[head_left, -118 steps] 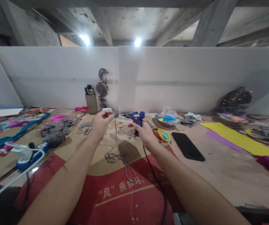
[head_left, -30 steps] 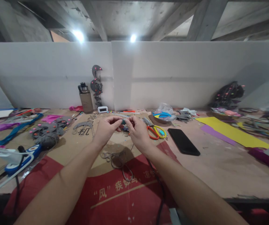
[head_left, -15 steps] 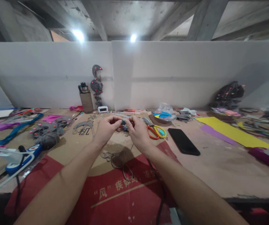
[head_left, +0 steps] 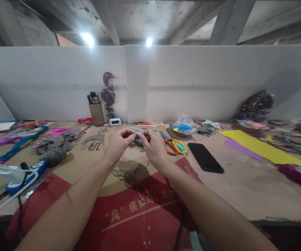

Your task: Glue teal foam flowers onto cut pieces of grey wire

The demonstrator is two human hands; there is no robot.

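Note:
My left hand (head_left: 120, 143) and my right hand (head_left: 153, 146) meet above the middle of the cardboard, fingertips pinched together. Between them is a small dark piece (head_left: 137, 136), mostly covered by the fingers, so its kind is unclear. Grey string (head_left: 130, 177) lies in loose loops on the cardboard below the hands, and a thin strand hangs near my right hand. Scissors (head_left: 175, 147) with red and yellow handles rest just right of my right hand. A grey crescent-shaped piece (head_left: 94, 141) lies to the left of my left hand.
A black phone (head_left: 205, 157) lies to the right, before yellow paper (head_left: 260, 146). At the back stand a bottle (head_left: 96, 113), a small white clock (head_left: 115, 122) and a plastic-wrapped bowl (head_left: 183, 130). A ball of grey yarn (head_left: 54, 157) and a blue power strip (head_left: 27, 177) are left.
Both hands stay in nearly the same place, still pinching the small dark piece, which has turned slightly between the fingertips. Nothing else has visibly moved.

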